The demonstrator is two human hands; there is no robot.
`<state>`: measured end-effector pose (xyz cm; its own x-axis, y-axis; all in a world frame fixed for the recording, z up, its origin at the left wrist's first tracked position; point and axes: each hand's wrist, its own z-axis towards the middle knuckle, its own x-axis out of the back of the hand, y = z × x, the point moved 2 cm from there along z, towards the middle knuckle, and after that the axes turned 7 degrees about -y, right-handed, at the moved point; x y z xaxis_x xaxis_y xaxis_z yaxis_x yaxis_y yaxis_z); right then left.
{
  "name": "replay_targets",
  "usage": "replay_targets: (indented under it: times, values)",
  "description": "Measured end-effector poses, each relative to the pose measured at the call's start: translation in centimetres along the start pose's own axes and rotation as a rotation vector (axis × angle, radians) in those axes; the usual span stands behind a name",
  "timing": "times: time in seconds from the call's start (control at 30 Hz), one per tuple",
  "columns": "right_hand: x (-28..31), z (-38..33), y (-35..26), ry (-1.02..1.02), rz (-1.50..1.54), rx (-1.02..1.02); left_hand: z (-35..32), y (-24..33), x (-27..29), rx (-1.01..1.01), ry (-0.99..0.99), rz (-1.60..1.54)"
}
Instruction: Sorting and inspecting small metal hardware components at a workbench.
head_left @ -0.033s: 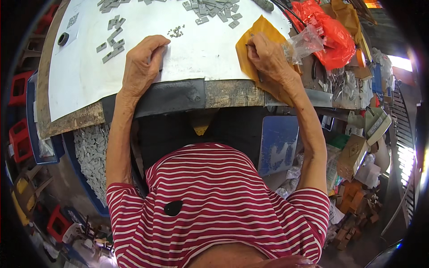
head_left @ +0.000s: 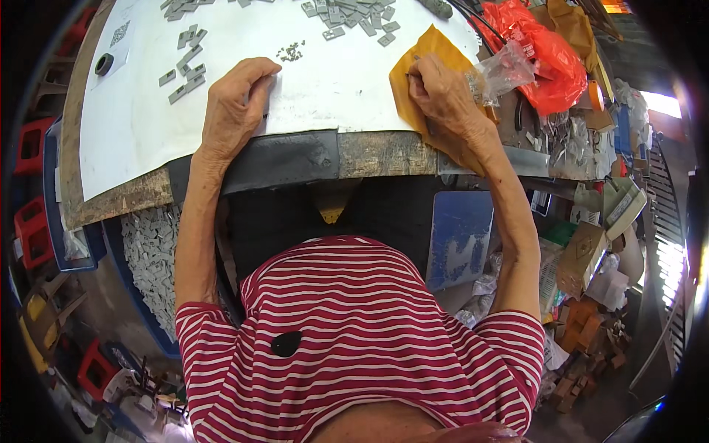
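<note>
My left hand (head_left: 238, 111) rests at the table's near edge on the white sheet (head_left: 325, 96), thumb and fingers closed together. Whatever they hold, if anything, is hidden. Just beyond its fingertips lies a small heap of tiny dark metal bits (head_left: 290, 52). My right hand (head_left: 445, 92) is over a yellow-orange cloth-like piece (head_left: 402, 88), its fingers curled in a pinch. A small dark tip shows by the index finger, too little to name. Flat grey rectangular pieces (head_left: 193, 72) lie loose beyond my left hand, and a bigger pile of grey pieces (head_left: 351, 16) lies farther back.
A black ring (head_left: 105, 64) stands at the sheet's left. Right of my right hand are a clear plastic bag (head_left: 509, 71) and a red plastic bag (head_left: 546, 66). Below the table's left side, a blue bin (head_left: 151, 314) holds many grey pieces. Cardboard boxes (head_left: 582, 258) crowd the lower right.
</note>
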<state>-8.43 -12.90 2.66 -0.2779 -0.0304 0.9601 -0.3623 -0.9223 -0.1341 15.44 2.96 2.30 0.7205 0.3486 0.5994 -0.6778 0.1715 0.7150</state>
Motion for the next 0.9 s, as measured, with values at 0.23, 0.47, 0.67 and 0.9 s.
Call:
replay_targets:
  times: [0.23,0.47,0.67,0.9]
  values:
    - [1.4,-0.7,-1.1,0.012,0.273,-0.075,0.0,0.2,0.0,-0.013,0.008,-0.01]
    - [2.6,-1.2,-3.5,-0.121,1.227,-0.713,0.4,2.6,-0.5,-0.024,-0.029,-0.085]
    - [1.8,-1.6,-4.3,-0.174,1.754,-0.711,1.0,5.2,-3.5,0.055,-0.182,-0.302]
    - [1.5,-1.8,-4.9,-0.181,2.008,-0.75,1.9,6.1,-5.7,0.149,-0.254,-0.406]
